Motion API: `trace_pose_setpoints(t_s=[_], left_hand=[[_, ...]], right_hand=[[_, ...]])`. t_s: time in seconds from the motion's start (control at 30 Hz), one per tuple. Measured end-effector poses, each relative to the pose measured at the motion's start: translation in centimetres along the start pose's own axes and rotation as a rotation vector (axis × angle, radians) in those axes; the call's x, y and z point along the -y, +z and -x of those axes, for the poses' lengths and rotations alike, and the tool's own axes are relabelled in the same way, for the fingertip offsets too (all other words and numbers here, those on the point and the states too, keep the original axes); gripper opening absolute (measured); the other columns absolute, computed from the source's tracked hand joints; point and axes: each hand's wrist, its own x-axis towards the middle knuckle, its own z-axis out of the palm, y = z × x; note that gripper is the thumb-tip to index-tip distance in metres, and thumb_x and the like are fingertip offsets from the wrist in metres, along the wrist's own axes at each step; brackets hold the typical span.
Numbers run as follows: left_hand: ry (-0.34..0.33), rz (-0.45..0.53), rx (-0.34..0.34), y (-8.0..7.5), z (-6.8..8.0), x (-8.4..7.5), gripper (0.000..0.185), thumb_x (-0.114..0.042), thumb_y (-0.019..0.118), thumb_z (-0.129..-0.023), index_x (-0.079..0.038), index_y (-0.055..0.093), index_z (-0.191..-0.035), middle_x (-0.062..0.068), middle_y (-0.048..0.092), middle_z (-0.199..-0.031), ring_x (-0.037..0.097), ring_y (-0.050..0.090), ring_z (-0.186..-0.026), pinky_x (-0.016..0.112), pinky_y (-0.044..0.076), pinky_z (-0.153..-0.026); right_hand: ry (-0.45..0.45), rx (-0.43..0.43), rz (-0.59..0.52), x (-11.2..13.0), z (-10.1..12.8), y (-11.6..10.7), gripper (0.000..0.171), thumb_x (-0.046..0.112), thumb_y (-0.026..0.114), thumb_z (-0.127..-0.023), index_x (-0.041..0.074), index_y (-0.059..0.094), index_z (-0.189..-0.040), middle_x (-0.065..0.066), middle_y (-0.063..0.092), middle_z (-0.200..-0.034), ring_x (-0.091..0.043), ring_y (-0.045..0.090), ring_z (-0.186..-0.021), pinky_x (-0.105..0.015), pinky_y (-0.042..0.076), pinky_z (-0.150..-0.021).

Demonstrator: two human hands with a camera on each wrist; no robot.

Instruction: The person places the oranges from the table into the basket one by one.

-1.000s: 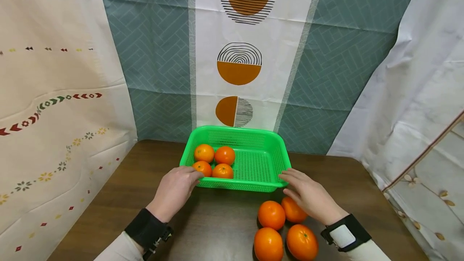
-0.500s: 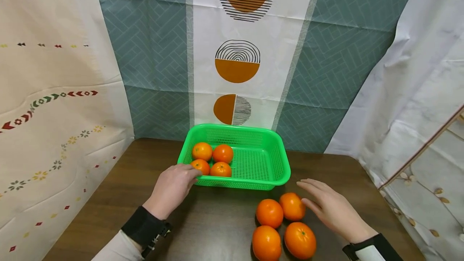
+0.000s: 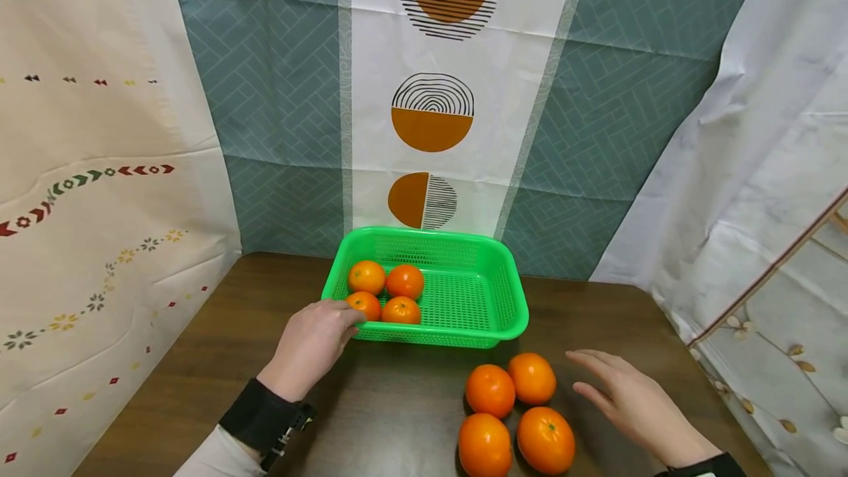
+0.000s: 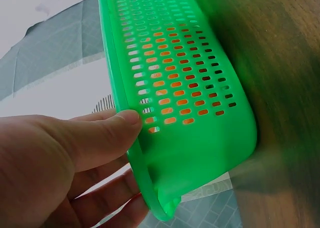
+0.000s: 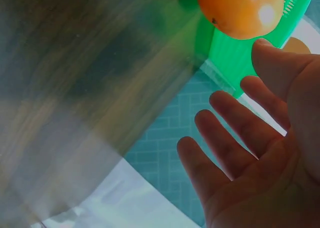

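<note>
A green plastic basket (image 3: 457,302) with perforated walls stands at the back of the table. Several oranges (image 3: 401,311) lie in its left half. My left hand (image 3: 306,348) grips the basket's front left corner; in the left wrist view its thumb (image 4: 107,136) presses the outer wall while the other fingers reach behind the rim. Several more oranges (image 3: 546,440) sit grouped on the table in front of the basket's right side. To the right of them my right hand (image 3: 626,400) hovers with fingers spread, touching nothing. One orange (image 5: 240,10) appears near its thumb in the right wrist view.
The brown wooden table (image 3: 397,403) extends to both sides of the basket. A patterned cloth (image 3: 285,131) hangs right behind it. Pale cloths drape along the left (image 3: 119,263) and right (image 3: 748,256) sides.
My right hand has left the basket's front right corner and moved right and towards me, past the loose oranges. The left hand stays on the basket; the view has shifted slightly.
</note>
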Motion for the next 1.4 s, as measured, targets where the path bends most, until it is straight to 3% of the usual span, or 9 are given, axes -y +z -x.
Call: trace_pose_setpoints(t_s=[0.43,0.6,0.73,0.97,1.4], left_hand=[[0.001,0.003,0.001,0.0,0.0,0.0,0.026,-0.011,0.090,-0.075,-0.021,0.077,-0.095,-0.008,0.065,-0.082,0.016,0.062,-0.076,0.035,0.054,-0.068],[-0.004,0.008,0.011,0.0,-0.1,-0.1,0.026,-0.012,0.090,-0.075,-0.021,0.078,-0.096,-0.008,0.067,-0.085,0.015,0.063,-0.078,0.035,0.055,-0.069],[-0.004,0.007,0.017,-0.1,-0.1,-0.1,0.027,-0.012,0.090,-0.075,-0.021,0.078,-0.097,-0.008,0.068,-0.085,0.016,0.063,-0.078,0.035,0.055,-0.070],[0.006,0.005,0.009,0.0,-0.1,-0.1,0.028,-0.011,0.090,-0.074,-0.020,0.078,-0.098,-0.007,0.069,-0.087,0.017,0.064,-0.080,0.036,0.055,-0.071],[0.001,0.011,-0.006,0.2,0.1,0.0,0.029,-0.011,0.091,-0.074,-0.019,0.078,-0.099,-0.006,0.070,-0.090,0.017,0.065,-0.081,0.037,0.055,-0.071]], right_hand=[[0.003,0.027,-0.059,2.6,1.9,1.1,0.046,0.045,0.072,-0.092,0.033,0.064,-0.135,0.012,0.061,-0.130,-0.014,0.063,-0.113,-0.042,0.055,-0.085],[0.010,-0.017,-0.063,3.8,3.1,1.1,0.047,0.046,0.072,-0.091,0.039,0.062,-0.137,0.014,0.059,-0.131,-0.011,0.063,-0.110,-0.040,0.057,-0.081],[-0.065,-0.062,-0.076,4.4,3.9,1.2,0.054,0.042,0.077,-0.089,0.038,0.059,-0.140,0.015,0.057,-0.134,-0.006,0.061,-0.111,-0.034,0.057,-0.080],[-0.220,-0.093,-0.103,4.9,4.9,2.4,0.066,0.045,0.082,-0.083,0.037,0.056,-0.143,0.003,0.052,-0.144,-0.012,0.055,-0.120,-0.034,0.056,-0.079],[-0.279,-0.128,-0.120,4.9,5.4,4.4,0.071,0.043,0.086,-0.078,0.030,0.057,-0.143,-0.004,0.052,-0.142,-0.015,0.054,-0.118,-0.036,0.056,-0.076]])
